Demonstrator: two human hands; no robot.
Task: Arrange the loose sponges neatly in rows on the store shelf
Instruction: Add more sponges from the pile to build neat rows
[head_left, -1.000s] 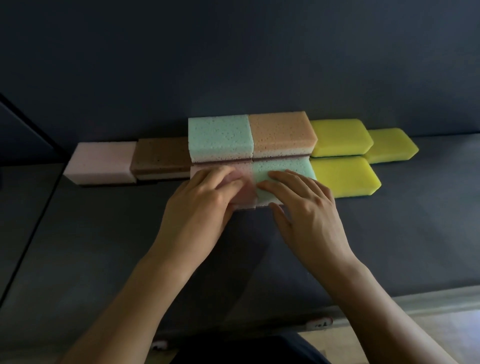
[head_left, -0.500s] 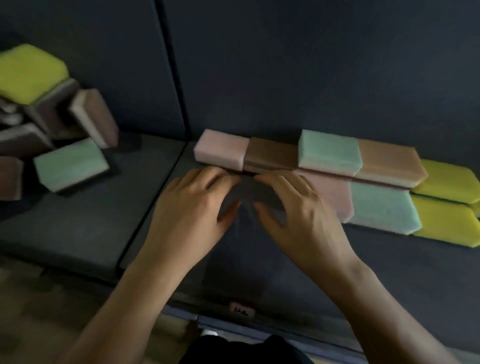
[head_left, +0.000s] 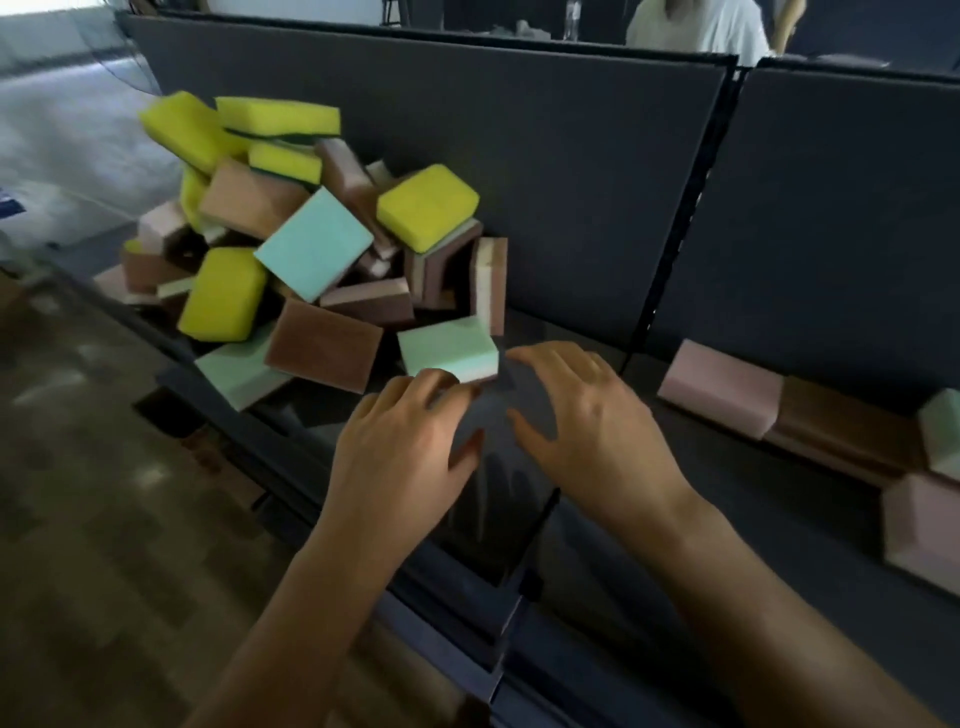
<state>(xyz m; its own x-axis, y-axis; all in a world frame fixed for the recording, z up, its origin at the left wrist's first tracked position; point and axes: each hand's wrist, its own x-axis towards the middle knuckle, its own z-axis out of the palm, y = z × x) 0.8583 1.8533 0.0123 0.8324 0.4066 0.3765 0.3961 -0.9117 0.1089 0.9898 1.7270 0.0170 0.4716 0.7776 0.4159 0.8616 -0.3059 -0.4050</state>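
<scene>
Dozens of soft, blocky sponges (head_left: 311, 244) heap on our dark shelf (head_left: 649, 519); our left hand (head_left: 405, 447) and right hand (head_left: 597, 431) hover, fingers spread, grasping nothing.

Shelf (head_left: 727, 519) and back panel (head_left: 545, 171): dark grey, plain. Loose pile, far left: yellow sponges (head_left: 426, 207), mint-green sponges (head_left: 314, 243), brown sponges (head_left: 324, 345). Row, right: pale pink sponge (head_left: 719, 387), then brown sponge (head_left: 844, 434). Floor (head_left: 104, 519): mottled brown.
</scene>
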